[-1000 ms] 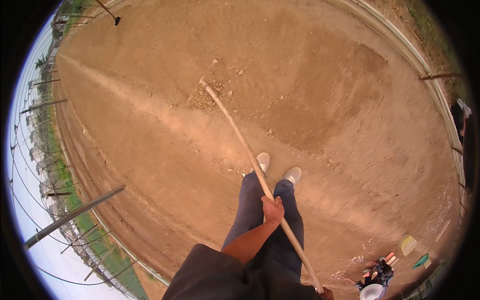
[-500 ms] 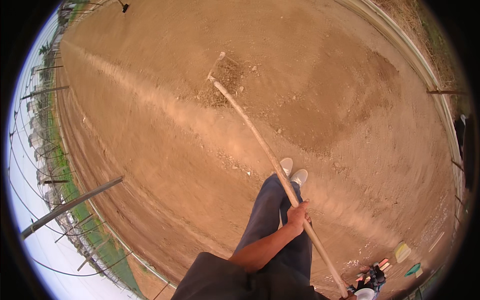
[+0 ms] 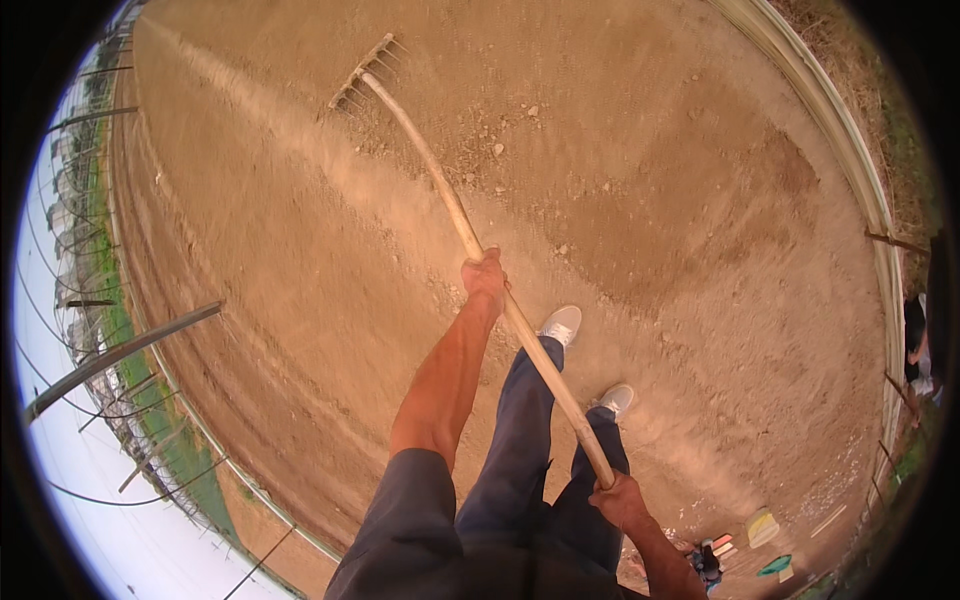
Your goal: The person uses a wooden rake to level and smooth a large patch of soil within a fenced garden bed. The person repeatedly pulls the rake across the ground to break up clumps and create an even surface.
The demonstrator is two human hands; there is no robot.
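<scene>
A long wooden-handled rake stretches from near my waist out to the far left of centre. My left hand is closed round the middle of its handle, with the arm reaching forward. My right hand grips the handle's near end, close to my right thigh. At the far end the toothed rake head hangs over or just touches the bare brown soil; which of the two I cannot tell. Small clods lie scattered to the right of the handle.
A darker patch of soil spreads to the right. A pale low border curves along the right edge. Wooden posts and wires stand on the left. At the lower right are a person, a yellowish bag and a green item.
The rake head has swung farther out and left, off the clods, its teeth now showing. My left hand has reached forward with the handle; my right hand has come into view. My feet have moved apart.
</scene>
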